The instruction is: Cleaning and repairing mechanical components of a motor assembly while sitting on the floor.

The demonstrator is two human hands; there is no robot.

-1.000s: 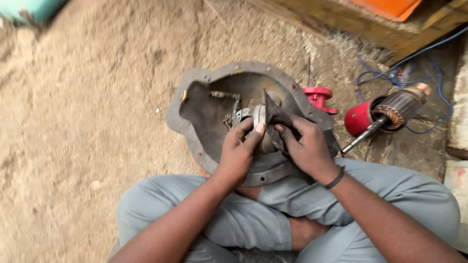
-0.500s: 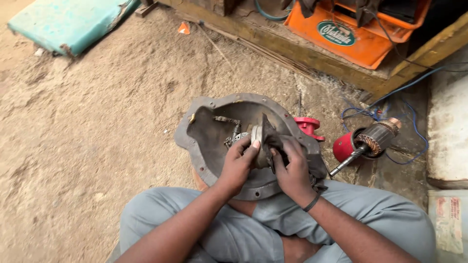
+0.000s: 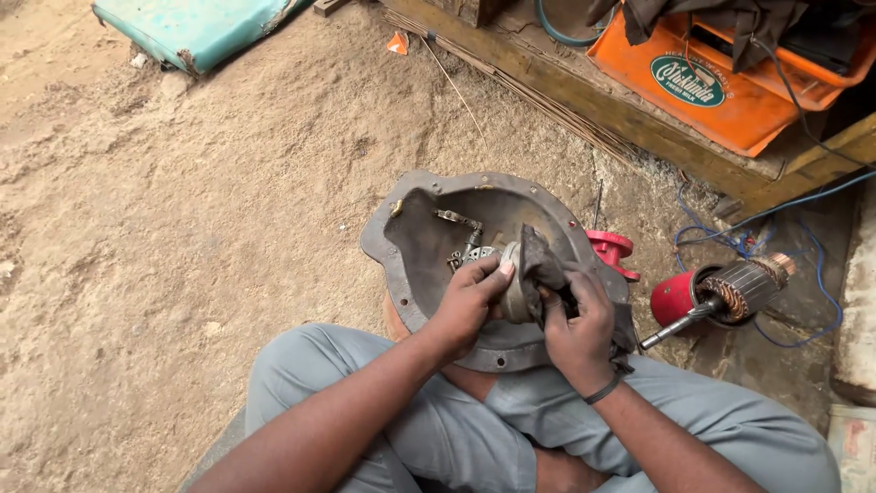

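Greasy dark rag (image 3: pixel 547 265) in right hand (image 3: pixel 575 324) wipes the round grey metal part (image 3: pixel 513 290) left hand (image 3: pixel 467 306) pinches, mid-frame over the grey cast housing (image 3: pixel 438 242). Looks like cleaning; turning it seems next.

Open-air repair spot, more yard than workshop. I sit cross-legged on bare sandy ground (image 3: pixel 182 228), no bench. In my lap: a grimy cast metal housing (image 3: pixel 429 237) with bolt holes round its rim. Just to my right on the dirt lies a motor armature (image 3: pixel 744 288) with copper windings and a steel shaft, blue wire (image 3: pixel 730 242) looped about it. Rough wooden planks (image 3: pixel 584 100) edge the ground; an orange plastic crate (image 3: pixel 721 91) sits on them. A worn teal cushion (image 3: pixel 196 27) lies further off.
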